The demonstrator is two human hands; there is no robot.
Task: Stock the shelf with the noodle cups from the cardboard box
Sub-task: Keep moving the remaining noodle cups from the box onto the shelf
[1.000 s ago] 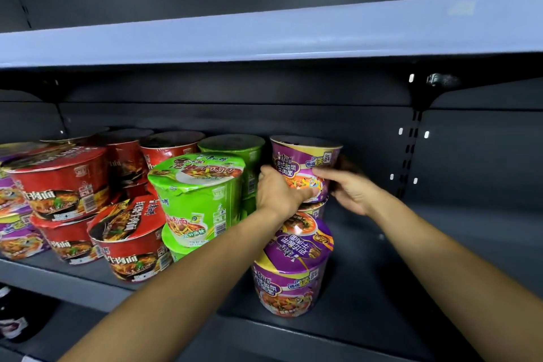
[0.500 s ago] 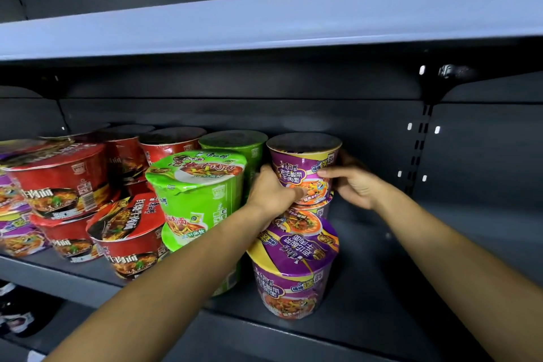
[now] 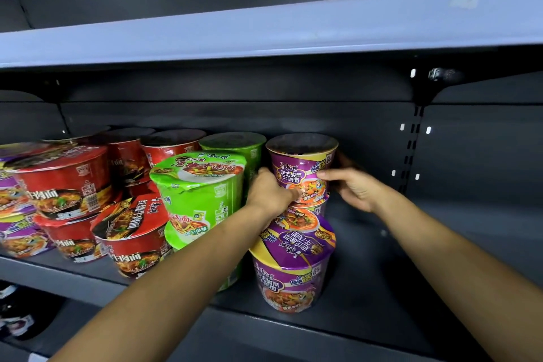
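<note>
Both hands grip the top purple cup (image 3: 302, 166), left hand (image 3: 269, 194) and right hand (image 3: 355, 189) at its sides, atop a purple stack on the shelf (image 3: 367, 297). Left of it, two green stacks crowd close (red cups (image 3: 63, 182) beyond). Since earlier, it sits slightly lower. Purple here: three.

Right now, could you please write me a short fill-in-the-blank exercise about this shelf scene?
1. Both hands hold the upper ____ noodle cup.
2. The left hand reaches past the ____ cups.
3. The held cup sits on top of another ____ cup.
4. The red cups stand to the ____ of the green ones.

Missing words: purple; green; purple; left
</note>
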